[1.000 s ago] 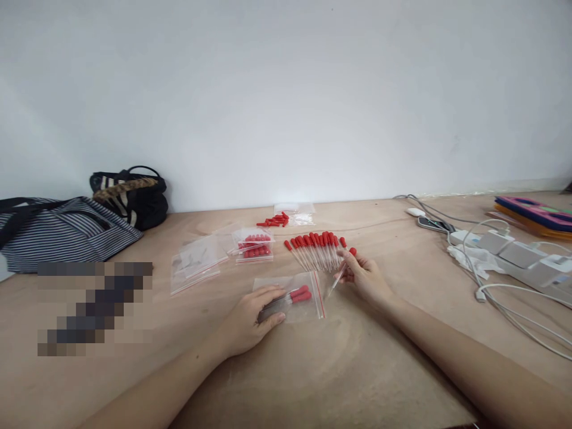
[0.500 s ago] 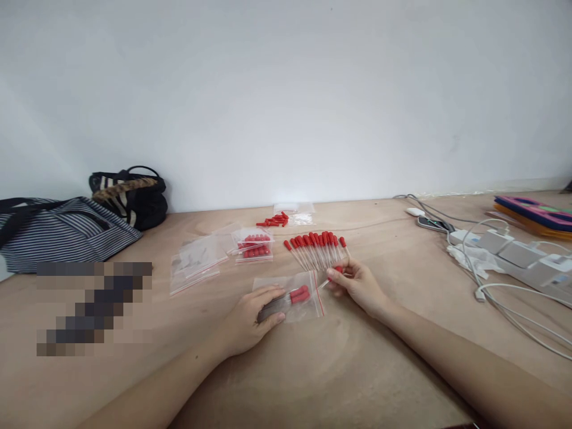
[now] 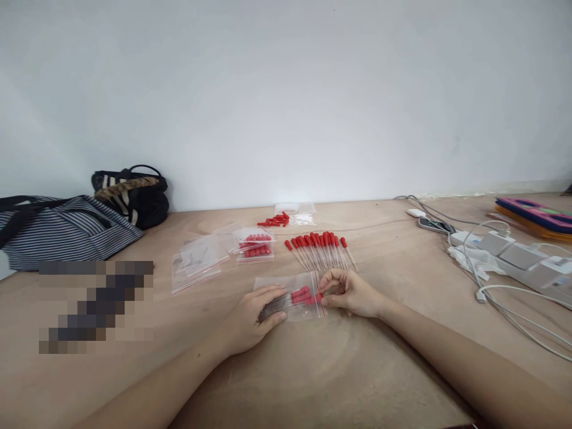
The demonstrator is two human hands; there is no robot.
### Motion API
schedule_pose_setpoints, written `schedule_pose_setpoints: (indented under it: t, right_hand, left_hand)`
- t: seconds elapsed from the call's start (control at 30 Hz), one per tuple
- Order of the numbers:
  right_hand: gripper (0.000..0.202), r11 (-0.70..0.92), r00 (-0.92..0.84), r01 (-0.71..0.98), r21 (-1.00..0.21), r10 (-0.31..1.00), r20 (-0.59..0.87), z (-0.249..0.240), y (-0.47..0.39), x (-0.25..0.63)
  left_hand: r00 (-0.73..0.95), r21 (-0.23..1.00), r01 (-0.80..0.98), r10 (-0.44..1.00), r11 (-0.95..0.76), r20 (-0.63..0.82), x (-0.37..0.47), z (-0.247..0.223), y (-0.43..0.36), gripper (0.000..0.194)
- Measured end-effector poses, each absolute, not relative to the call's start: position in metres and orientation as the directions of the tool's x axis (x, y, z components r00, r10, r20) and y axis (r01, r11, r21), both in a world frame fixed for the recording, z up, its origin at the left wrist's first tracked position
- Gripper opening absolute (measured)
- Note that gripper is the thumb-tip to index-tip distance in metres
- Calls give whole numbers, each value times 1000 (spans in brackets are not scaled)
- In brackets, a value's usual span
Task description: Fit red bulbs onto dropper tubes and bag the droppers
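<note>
My left hand (image 3: 257,319) is closed around the near-left part of a clear zip bag (image 3: 267,283) lying on the table. Inside the bag are droppers with red bulbs (image 3: 300,296); their tubes run back under my fingers. At the bag's right end, by its red-lined mouth, my right hand (image 3: 346,292) pinches a dropper (image 3: 320,293), its red bulb only partly showing at the fingertips. The dropper's tube reaches into the bag. Just beyond my right hand lies a fanned row of red-bulbed droppers (image 3: 319,241) with clear tubes.
Flat zip bags (image 3: 196,262) and a bag of red bulbs (image 3: 257,245) lie to the left. Loose red pieces (image 3: 279,220) and a bag of clear tubes (image 3: 304,215) are at the back. A power strip (image 3: 518,256) with cables stands right; a striped bag (image 3: 67,229) is left.
My right hand has moved left to the bag's mouth, and the dropper it holds has slid into the bag. My left hand stays on the bag.
</note>
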State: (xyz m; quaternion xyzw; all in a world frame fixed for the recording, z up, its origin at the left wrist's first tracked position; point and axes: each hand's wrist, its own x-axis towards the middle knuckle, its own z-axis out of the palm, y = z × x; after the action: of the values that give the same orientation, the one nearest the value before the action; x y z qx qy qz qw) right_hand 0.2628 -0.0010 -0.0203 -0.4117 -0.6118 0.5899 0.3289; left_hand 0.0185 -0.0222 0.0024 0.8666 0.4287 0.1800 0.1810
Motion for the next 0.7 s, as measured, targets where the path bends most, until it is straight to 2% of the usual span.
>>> schedule_pose_setpoints:
  t: [0.13,0.27,0.4,0.5,0.63,0.7]
  right_hand:
    - [32,-46,-490,136,-990,865,-107,-21,0,257]
    - [34,-37,-411,213,-976,903,-124,-24,3,249]
    - [27,129,-254,274,-953,966,58,-27,2,238]
    - [19,268,-230,342,-901,953,197,-26,-2,235]
    - [4,322,-343,378,-868,920,192,-18,4,248]
    - [2,307,-258,452,-838,944,207,-13,16,266]
  left_hand:
    - [568,480,667,806,-570,167,18,1,-22,37]
    - [570,491,657,803,-572,172,17,1,-22,37]
    - [556,493,663,811,-563,179,17,-2,-21,38]
    - [561,481,662,806,-575,191,16,-4,-20,38]
    - [550,447,687,812,-573,196,15,-6,-19,39]
    - [539,417,710,819,-568,198,15,-7,-19,40]
